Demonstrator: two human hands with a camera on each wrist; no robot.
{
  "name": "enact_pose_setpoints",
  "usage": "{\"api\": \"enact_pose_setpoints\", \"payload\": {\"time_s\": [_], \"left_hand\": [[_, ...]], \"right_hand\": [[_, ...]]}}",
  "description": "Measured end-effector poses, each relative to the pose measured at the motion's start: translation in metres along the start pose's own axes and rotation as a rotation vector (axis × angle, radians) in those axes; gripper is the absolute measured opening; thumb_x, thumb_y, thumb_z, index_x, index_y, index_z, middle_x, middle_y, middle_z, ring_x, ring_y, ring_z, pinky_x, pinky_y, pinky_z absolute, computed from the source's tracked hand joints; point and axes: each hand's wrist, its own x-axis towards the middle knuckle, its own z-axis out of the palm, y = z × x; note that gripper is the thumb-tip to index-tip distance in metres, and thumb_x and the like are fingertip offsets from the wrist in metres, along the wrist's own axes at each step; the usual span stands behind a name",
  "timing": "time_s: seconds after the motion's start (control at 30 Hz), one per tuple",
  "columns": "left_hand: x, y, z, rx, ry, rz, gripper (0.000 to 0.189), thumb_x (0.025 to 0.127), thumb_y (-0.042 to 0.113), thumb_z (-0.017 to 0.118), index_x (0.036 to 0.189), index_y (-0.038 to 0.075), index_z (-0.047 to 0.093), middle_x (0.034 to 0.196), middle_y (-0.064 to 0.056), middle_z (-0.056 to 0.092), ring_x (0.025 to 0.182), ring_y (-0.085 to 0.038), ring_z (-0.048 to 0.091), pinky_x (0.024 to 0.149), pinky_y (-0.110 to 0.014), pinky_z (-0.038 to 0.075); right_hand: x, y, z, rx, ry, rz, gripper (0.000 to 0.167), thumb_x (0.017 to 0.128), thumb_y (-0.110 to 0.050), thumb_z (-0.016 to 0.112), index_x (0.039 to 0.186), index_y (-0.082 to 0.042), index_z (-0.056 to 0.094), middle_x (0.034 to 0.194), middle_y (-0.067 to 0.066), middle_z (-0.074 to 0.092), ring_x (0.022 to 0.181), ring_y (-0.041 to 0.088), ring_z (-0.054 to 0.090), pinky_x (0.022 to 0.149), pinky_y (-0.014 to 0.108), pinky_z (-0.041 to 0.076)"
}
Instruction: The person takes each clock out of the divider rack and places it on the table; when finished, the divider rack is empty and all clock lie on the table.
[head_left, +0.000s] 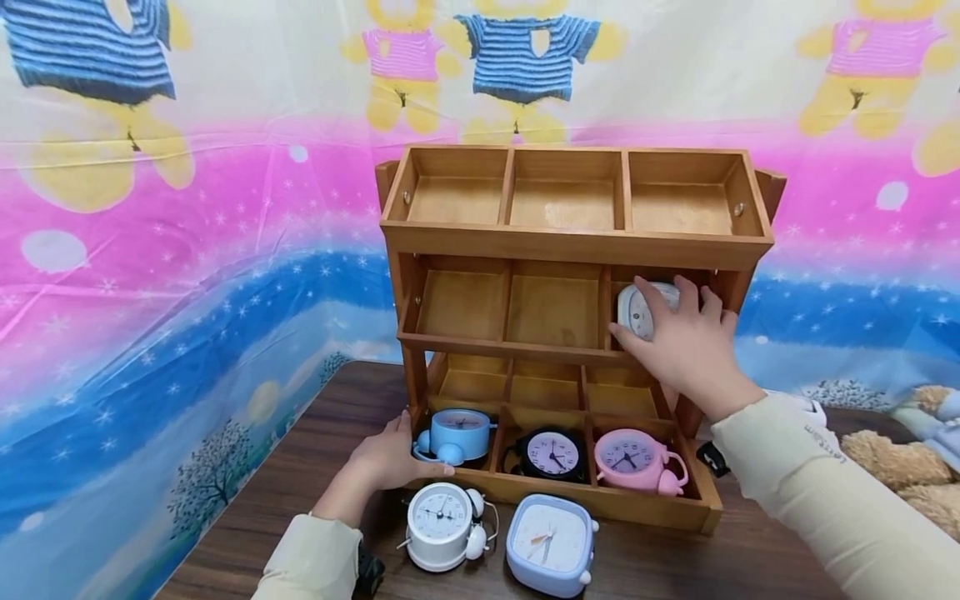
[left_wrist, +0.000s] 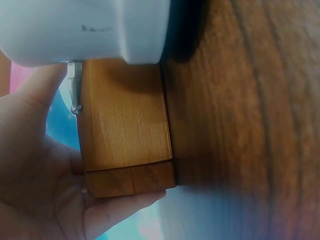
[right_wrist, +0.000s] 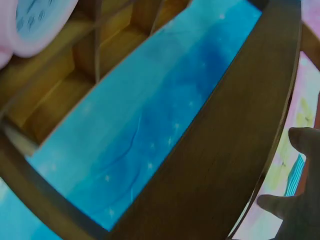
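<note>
A three-tier wooden rack (head_left: 577, 242) stands on the table. My right hand (head_left: 693, 346) grips a small white clock (head_left: 634, 313) in the right compartment of the middle tier, its fingers over the top and covering much of it. My left hand (head_left: 386, 454) holds the rack's lower left front corner, with the thumb along the front board (left_wrist: 125, 115). Close by that hand, a blue alarm clock (head_left: 460, 435) lies tilted in the bottom left compartment. Beside it are a black clock (head_left: 553, 455) and a pink one (head_left: 628, 460).
In front of the rack, a white twin-bell clock (head_left: 439, 514) and a lavender square clock (head_left: 551, 537) lie on the dark wood table (head_left: 300, 450). Brown plush toys (head_left: 892, 458) lie at the right. A printed curtain (head_left: 247, 167) hangs behind.
</note>
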Motion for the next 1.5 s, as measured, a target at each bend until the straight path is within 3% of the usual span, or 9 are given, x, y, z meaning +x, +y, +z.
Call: {"api": "enact_pose_setpoints", "payload": {"time_s": [0.2,0.4,0.57,0.83,1.03,1.17,1.27,1.4,1.5], "left_hand": [[-0.001,0.0,0.003,-0.003,-0.008,0.006,0.124,0.076,0.068,0.074,0.154,-0.011,0.018,0.154,-0.032,0.029,0.129,-0.049,0.046,0.099,-0.059,0.043],[-0.002,0.001,0.0,0.002,0.003,-0.002,0.125,0.075,0.069,0.073,0.154,-0.01,0.018,0.154,-0.032,0.029,0.127,-0.049,0.047,0.098,-0.058,0.044],[0.0,0.002,-0.002,-0.002,0.016,-0.005,0.126,0.074,0.071,0.073,0.154,-0.01,0.017,0.154,-0.032,0.03,0.128,-0.049,0.047,0.099,-0.058,0.044],[0.002,0.003,-0.003,0.01,0.012,0.0,0.125,0.075,0.07,0.073,0.154,-0.01,0.017,0.154,-0.031,0.029,0.129,-0.049,0.046,0.099,-0.058,0.043],[-0.001,0.002,-0.002,0.015,0.007,-0.009,0.124,0.075,0.068,0.073,0.154,-0.01,0.017,0.154,-0.032,0.03,0.127,-0.049,0.048,0.098,-0.058,0.044],[0.0,0.001,-0.001,0.01,0.011,-0.006,0.125,0.075,0.069,0.073,0.154,-0.01,0.017,0.153,-0.032,0.03,0.127,-0.049,0.047,0.098,-0.058,0.044],[0.0,0.001,-0.001,0.004,0.011,-0.012,0.126,0.074,0.069,0.073,0.154,-0.01,0.017,0.154,-0.032,0.029,0.128,-0.049,0.047,0.099,-0.058,0.044],[0.001,0.0,0.0,-0.004,0.006,-0.018,0.126,0.074,0.07,0.073,0.154,-0.01,0.016,0.154,-0.032,0.029,0.128,-0.049,0.047,0.099,-0.058,0.044],[0.0,0.0,-0.001,-0.008,0.002,-0.015,0.126,0.075,0.069,0.073,0.154,-0.01,0.016,0.154,-0.032,0.029,0.129,-0.049,0.046,0.099,-0.058,0.043]], "right_hand": [[0.006,0.002,-0.003,-0.07,-0.098,0.032,0.084,0.091,-0.064,0.051,0.157,-0.017,0.03,0.136,0.04,0.032,0.112,0.061,0.039,0.09,0.077,0.025],[0.014,-0.003,-0.008,-0.064,-0.161,0.049,0.093,0.084,-0.061,0.063,0.157,-0.013,0.03,0.124,0.043,0.036,0.103,0.059,0.044,0.083,0.072,0.039],[0.023,-0.003,-0.01,-0.011,-0.175,0.073,0.098,0.08,-0.051,0.072,0.156,-0.009,0.027,0.124,0.044,0.033,0.101,0.06,0.045,0.073,0.069,0.049],[0.028,0.001,-0.006,0.036,-0.163,0.072,0.099,0.079,-0.049,0.076,0.156,-0.009,0.027,0.128,0.043,0.027,0.104,0.059,0.039,0.073,0.069,0.048],[0.025,0.003,-0.011,0.085,-0.123,0.01,0.098,0.082,-0.051,0.073,0.159,-0.016,0.023,0.14,0.041,0.021,0.109,0.059,0.033,0.08,0.07,0.045],[0.019,0.003,-0.018,0.126,-0.055,-0.052,0.09,0.084,-0.047,0.07,0.158,-0.018,0.027,0.147,0.034,0.019,0.113,0.053,0.031,0.087,0.068,0.038],[0.009,-0.001,-0.025,0.148,-0.056,-0.066,0.088,0.085,-0.047,0.068,0.158,-0.023,0.027,0.149,0.032,0.02,0.118,0.053,0.03,0.086,0.068,0.038],[-0.018,-0.01,-0.035,0.131,-0.093,-0.081,0.09,0.083,-0.05,0.068,0.159,-0.032,0.024,0.146,0.032,0.026,0.117,0.052,0.034,0.071,0.062,0.046],[-0.042,-0.016,-0.04,0.103,-0.131,-0.14,0.093,0.079,-0.05,0.072,0.158,-0.033,0.027,0.144,0.033,0.032,0.112,0.05,0.043,0.061,0.05,0.048]]}}
